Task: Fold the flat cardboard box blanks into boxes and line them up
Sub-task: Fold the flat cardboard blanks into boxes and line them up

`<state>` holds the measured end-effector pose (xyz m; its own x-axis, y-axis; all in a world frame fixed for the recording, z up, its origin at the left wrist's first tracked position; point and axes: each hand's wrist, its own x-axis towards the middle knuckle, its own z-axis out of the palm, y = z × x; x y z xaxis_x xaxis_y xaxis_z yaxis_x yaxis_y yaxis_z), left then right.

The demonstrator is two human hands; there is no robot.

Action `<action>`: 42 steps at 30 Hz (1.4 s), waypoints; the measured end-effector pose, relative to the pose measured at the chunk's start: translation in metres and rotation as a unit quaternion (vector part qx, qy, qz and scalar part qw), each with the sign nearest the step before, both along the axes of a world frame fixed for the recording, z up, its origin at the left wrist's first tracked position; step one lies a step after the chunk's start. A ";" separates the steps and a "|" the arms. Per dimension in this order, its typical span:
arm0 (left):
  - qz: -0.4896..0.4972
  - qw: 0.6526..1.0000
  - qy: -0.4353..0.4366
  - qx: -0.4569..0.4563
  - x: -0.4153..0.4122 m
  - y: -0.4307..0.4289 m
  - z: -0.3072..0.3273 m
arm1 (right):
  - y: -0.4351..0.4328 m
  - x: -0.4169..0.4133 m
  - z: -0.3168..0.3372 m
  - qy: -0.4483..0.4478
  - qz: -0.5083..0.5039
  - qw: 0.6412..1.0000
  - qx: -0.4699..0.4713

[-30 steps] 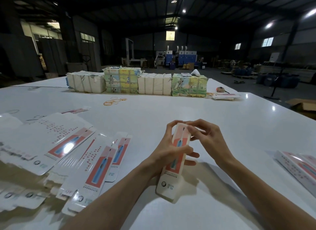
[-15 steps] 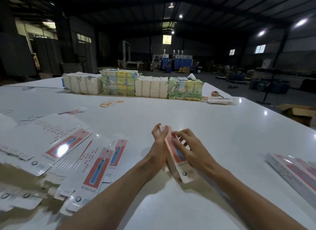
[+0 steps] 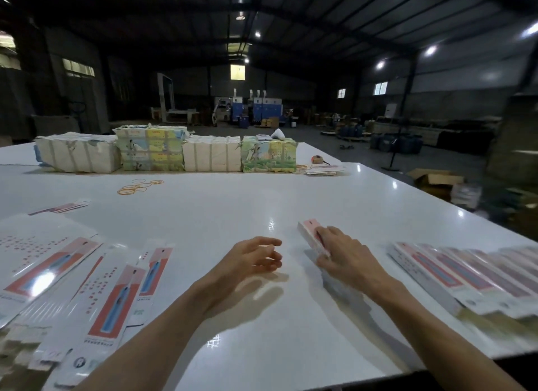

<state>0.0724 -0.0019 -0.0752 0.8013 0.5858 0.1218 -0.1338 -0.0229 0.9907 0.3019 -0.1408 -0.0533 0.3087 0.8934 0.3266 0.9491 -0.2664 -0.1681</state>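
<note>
A folded narrow white box with a red panel (image 3: 309, 233) is held by my right hand (image 3: 345, 256), fingers curled over its top, just above the white table (image 3: 262, 204) right of centre. My left hand (image 3: 253, 256) hovers beside it with loosely curled fingers and holds nothing. Flat blanks (image 3: 113, 303) with red and blue print lie fanned out at the left. A row of folded boxes (image 3: 465, 274) lies side by side at the right edge.
Wrapped bundles of paper stock (image 3: 151, 153) stand in a row at the far side. Loose rubber bands (image 3: 136, 187) lie in front of them. A small stack of blanks (image 3: 320, 169) sits at the far right. The table's near edge runs under my right forearm.
My left hand has let go of the box and drawn back. My right hand has carried the box to the right, toward the row of folded boxes.
</note>
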 end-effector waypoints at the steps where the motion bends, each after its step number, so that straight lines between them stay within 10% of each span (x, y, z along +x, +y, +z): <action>1: -0.008 1.000 -0.003 0.009 0.000 0.000 -0.001 | -0.012 0.012 0.001 0.009 -0.020 1.000 -0.007; 16: 0.007 0.995 0.043 0.091 0.000 -0.012 0.005 | -0.104 0.058 -0.008 -0.148 -0.285 0.944 -0.073; 27: 0.103 0.962 0.190 0.169 -0.010 -0.003 0.032 | 0.047 -0.066 0.024 -0.050 -0.012 0.994 0.095; 37: 0.280 0.678 0.606 0.309 -0.154 0.016 0.052 | 0.060 -0.063 -0.016 0.101 0.047 0.992 0.066; 42: 0.400 0.533 0.678 0.308 -0.183 0.011 0.059 | 0.061 -0.063 -0.016 0.123 0.063 0.988 0.062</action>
